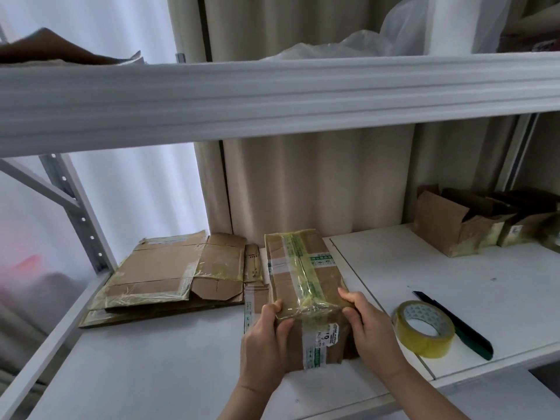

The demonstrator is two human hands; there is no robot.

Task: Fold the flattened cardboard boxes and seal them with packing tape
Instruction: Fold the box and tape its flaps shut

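Note:
A folded brown cardboard box with clear tape and green-printed tape along its top stands on the white shelf. My left hand grips its near left corner and my right hand grips its near right corner. A stack of flattened cardboard boxes lies on the shelf to the left. A roll of yellowish packing tape rests on the shelf to the right of my right hand.
A dark green utility knife lies just behind the tape roll. Several open, assembled boxes stand at the back right. An upper shelf beam spans overhead, with plastic bags on it. A metal rack post rises at the left.

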